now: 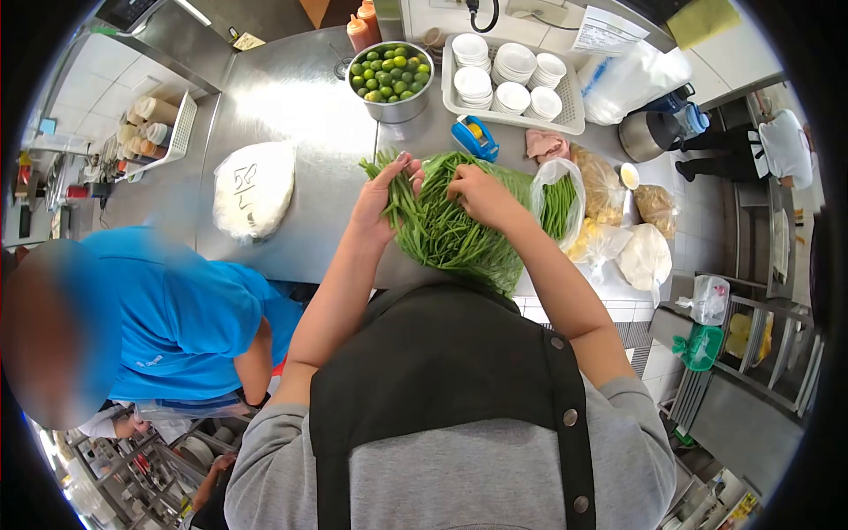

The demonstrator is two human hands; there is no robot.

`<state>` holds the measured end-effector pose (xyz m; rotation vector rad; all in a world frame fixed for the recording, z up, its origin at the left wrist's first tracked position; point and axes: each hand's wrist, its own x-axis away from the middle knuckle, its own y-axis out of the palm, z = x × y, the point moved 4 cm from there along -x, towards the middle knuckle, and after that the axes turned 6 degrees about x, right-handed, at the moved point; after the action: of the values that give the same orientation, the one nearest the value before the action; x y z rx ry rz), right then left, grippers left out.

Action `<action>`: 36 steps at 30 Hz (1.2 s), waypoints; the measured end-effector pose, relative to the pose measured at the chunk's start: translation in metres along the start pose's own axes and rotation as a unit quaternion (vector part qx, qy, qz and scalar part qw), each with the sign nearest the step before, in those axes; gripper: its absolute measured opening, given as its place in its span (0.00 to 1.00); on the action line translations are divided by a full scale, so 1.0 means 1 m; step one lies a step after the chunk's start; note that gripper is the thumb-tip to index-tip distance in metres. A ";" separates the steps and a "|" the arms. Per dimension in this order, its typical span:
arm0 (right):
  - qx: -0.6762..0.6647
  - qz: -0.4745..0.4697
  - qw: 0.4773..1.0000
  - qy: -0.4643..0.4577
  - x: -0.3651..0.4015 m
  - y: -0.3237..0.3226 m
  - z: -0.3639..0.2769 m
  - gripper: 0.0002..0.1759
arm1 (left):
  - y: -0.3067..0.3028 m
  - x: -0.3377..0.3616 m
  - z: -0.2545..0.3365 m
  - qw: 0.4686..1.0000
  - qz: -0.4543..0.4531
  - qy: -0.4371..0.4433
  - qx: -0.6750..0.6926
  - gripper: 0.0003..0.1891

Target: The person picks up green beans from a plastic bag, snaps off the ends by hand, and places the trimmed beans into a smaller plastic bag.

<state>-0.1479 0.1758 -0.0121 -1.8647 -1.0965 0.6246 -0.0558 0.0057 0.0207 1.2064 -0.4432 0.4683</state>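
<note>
A heap of long, thin green beans (pixel 450 230) lies in an open clear plastic bag (pixel 512 278) on the steel counter in front of me. My left hand (pixel 382 201) is closed around a bunch of the beans at the heap's left side, their ends sticking out past the fingers. Over the middle of the heap, my right hand (pixel 486 196) has its fingers bent in a pinch at the beans; its fingertips are partly hidden. A second clear bag (pixel 558 201) of green beans stands right of the heap. Just behind sits a blue tape dispenser (pixel 475 138).
A metal pot of limes (pixel 389 81) and a white crate (pixel 572 110) of stacked small dishes stand behind. Left lies a marked white bag (pixel 254 191); several food bags (pixel 643 256) lie right. A person in blue (pixel 177 309) is close at my left.
</note>
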 end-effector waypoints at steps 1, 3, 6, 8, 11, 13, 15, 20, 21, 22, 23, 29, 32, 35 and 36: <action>-0.006 0.015 1.000 -0.006 0.000 -0.002 0.000 0.06 | -0.006 -0.005 0.000 1.000 -0.001 -0.008 -0.021 0.10; -0.016 0.045 0.999 -0.020 -0.003 -0.010 -0.004 0.05 | -0.008 -0.008 0.004 0.993 -0.015 -0.005 -0.115 0.10; -0.118 0.053 0.992 0.014 -0.002 -0.036 -0.007 0.03 | 0.014 0.006 0.007 0.939 -0.008 0.054 -0.340 0.07; -0.095 0.074 0.993 0.000 0.000 -0.059 -0.017 0.03 | 0.021 0.005 -0.003 0.903 -0.020 0.067 -0.423 0.08; -0.064 0.108 0.992 -0.013 0.007 -0.087 -0.033 0.02 | 0.024 -0.004 -0.015 0.873 -0.039 0.074 -0.481 0.11; -0.057 0.131 0.990 -0.010 0.009 -0.096 -0.037 0.02 | 0.030 -0.004 -0.021 0.864 -0.048 0.090 -0.493 0.11; -0.065 0.150 0.987 0.002 0.011 -0.101 -0.038 0.02 | 0.032 -0.008 -0.023 0.861 -0.057 0.116 -0.492 0.11; -0.107 0.177 0.978 0.035 0.013 -0.102 -0.037 0.04 | 0.036 -0.006 -0.022 0.868 -0.076 0.151 -0.466 0.10; -0.132 0.188 0.972 0.054 0.013 -0.101 -0.039 0.04 | 0.037 -0.005 -0.021 0.881 -0.081 0.150 -0.442 0.09; -0.288 0.210 0.929 0.105 0.013 -0.093 -0.034 0.03 | 0.038 -0.004 -0.021 0.893 -0.086 0.148 -0.417 0.09; -0.435 0.225 0.858 0.152 0.012 -0.076 -0.028 0.03 | 0.040 -0.003 -0.020 0.904 -0.091 0.146 -0.392 0.09; -0.558 0.193 0.777 0.220 0.028 -0.031 0.003 0.03 | 0.044 0.000 -0.007 0.931 -0.084 0.134 -0.328 0.09; -0.374 0.063 0.902 0.207 0.040 -0.025 0.010 0.07 | 0.038 0.001 0.002 0.968 -0.078 0.116 -0.208 0.11; -0.376 0.026 0.910 0.176 0.042 -0.035 -0.007 0.10 | 0.032 -0.003 0.011 0.978 -0.099 0.114 -0.142 0.11; -0.401 0.011 0.901 0.164 0.041 -0.048 -0.021 0.09 | 0.032 -0.004 0.012 0.979 -0.095 0.119 -0.133 0.09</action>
<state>-0.1333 0.2146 0.0395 -2.5520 -1.1944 -0.1951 -0.0779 0.0025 0.0471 0.9096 -0.1762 0.3689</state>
